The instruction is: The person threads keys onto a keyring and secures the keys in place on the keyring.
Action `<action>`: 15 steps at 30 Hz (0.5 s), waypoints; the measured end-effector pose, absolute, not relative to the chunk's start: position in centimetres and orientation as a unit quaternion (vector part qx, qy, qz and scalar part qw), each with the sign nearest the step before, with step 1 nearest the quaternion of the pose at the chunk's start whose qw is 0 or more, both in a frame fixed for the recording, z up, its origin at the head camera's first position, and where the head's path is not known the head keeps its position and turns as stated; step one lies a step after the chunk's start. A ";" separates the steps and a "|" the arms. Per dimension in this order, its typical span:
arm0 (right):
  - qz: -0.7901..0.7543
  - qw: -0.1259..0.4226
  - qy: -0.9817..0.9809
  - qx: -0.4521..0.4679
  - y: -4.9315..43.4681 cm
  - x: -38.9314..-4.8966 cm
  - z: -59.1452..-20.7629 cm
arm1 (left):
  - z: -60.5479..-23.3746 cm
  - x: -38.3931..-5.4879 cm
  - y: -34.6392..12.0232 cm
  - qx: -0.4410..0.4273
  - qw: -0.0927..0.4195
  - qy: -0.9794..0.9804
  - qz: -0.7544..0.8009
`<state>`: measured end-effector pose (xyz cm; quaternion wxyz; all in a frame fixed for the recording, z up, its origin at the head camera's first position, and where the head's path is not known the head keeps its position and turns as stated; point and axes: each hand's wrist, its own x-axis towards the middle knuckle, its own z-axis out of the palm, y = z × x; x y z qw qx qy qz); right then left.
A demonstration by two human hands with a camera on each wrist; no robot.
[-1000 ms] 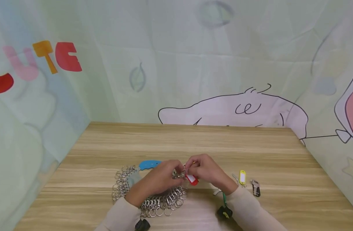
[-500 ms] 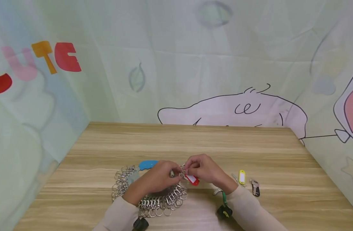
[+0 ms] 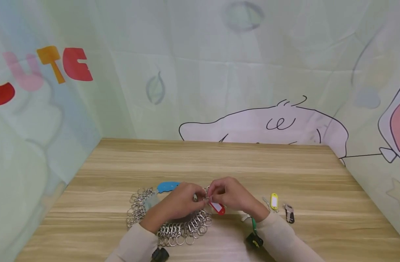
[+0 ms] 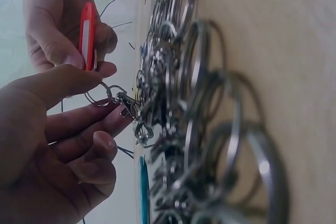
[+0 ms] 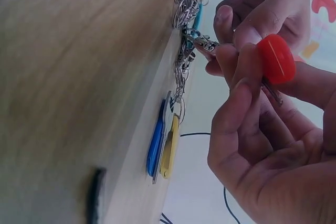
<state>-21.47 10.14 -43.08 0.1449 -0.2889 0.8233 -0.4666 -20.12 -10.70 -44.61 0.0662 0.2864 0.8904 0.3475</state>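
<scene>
Over the pile of clasp key rings point(image 3: 173, 230), the two hands meet. My left hand point(image 3: 183, 198) pinches a split ring point(image 4: 98, 96) between thumb and finger; a small metal clasp point(image 4: 126, 103) hangs from it. My right hand point(image 3: 230, 194) grips a red key tag point(image 3: 217, 207) with a white label, close against the left fingertips. In the right wrist view, the end of a thin metal piece point(image 5: 272, 92) shows beneath the red tag, its kind unclear. The fingers hide where ring and tag meet.
A blue flat piece point(image 3: 168, 186) lies behind the pile. To the right are a yellow key tag point(image 3: 274, 201), a key with a black head point(image 3: 289, 213) and a green strap point(image 3: 253, 223). The right wrist view shows a blue tag point(image 5: 155, 150) and yellow tag point(image 5: 170, 150).
The red tag has swung slightly downward at the right fingertips. My left hand has shifted very little, and both hands stay together above the table.
</scene>
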 end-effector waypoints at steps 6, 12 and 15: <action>-0.462 0.132 0.830 -0.282 10.1 -21.5 -43.2 | -44.8 -20.0 -10.5 0.311 0.053 0.886 0.340; -0.484 0.155 0.819 -0.267 10.5 -21.9 -43.1 | -44.9 -20.0 -10.5 0.318 0.053 0.885 0.336; -0.489 0.180 0.812 -0.263 10.6 -21.9 -43.0 | -45.0 -20.1 -10.4 0.320 0.055 0.887 0.329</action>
